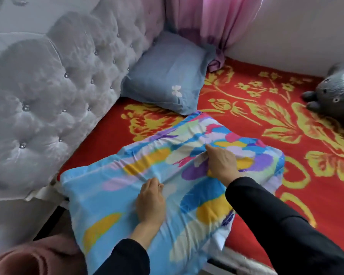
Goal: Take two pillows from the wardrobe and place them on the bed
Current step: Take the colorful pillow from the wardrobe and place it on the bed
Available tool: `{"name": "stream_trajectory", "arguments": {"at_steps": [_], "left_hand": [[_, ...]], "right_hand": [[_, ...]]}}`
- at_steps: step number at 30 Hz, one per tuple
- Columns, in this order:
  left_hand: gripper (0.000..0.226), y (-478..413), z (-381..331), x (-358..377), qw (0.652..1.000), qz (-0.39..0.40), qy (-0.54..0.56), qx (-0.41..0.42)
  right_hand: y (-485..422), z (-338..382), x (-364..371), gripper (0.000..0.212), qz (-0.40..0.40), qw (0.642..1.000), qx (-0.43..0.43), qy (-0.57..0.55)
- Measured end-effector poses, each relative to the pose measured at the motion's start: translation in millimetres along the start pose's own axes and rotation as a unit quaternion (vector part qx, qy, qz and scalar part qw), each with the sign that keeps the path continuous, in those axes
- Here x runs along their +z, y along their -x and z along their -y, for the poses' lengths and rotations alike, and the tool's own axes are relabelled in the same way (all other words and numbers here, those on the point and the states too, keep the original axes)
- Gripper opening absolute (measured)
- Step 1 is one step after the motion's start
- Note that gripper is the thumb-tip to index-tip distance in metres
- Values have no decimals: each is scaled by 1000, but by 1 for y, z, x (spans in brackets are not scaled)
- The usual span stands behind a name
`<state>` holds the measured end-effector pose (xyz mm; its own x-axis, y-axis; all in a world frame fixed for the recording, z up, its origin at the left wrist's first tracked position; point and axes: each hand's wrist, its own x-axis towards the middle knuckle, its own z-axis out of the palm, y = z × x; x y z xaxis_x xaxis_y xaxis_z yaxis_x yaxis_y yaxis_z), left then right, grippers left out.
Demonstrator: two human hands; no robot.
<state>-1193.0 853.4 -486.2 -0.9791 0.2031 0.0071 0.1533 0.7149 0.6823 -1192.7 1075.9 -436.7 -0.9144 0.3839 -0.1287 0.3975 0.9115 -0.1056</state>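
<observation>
A colourful pillow (111,187) with blue, yellow and purple patches lies on the near part of the bed (246,120), which has a red cover with yellow flowers. My left hand (151,203) pinches its cover near the middle. My right hand (220,161) grips a fold of the cover further up. Beyond it, a plain blue pillow (165,76) with a small white butterfly leans against the headboard in the bed's corner.
A grey tufted headboard (54,82) runs along the left. Pink curtains (213,18) hang at the back. A grey plush toy (334,94) sits at the right edge. Pink cloth (34,257) shows at the bottom left.
</observation>
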Motion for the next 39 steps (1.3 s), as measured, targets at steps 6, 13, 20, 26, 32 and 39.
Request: {"name": "stream_trajectory", "arguments": {"at_steps": [6,13,20,26,32,39], "left_hand": [[12,-85,9,51,982,159,-100,17],[18,-111,63,88,893,370,-233,103],[82,-202,130,78,946,282,-158,-39],[95,-218,143,88,916,352,-133,-138],[46,-210,120,75,952,258,-106,-128],[31,-220,102,29,980,163,-9,-116]], "right_hand": [[-85,1,47,23,-8,988,136,-72],[-50,2,140,43,154,890,346,-253],[27,14,188,70,102,777,495,-376],[45,19,214,52,62,647,574,-499],[31,7,210,51,-7,464,698,-546],[-9,23,163,23,-138,406,662,-615]]}}
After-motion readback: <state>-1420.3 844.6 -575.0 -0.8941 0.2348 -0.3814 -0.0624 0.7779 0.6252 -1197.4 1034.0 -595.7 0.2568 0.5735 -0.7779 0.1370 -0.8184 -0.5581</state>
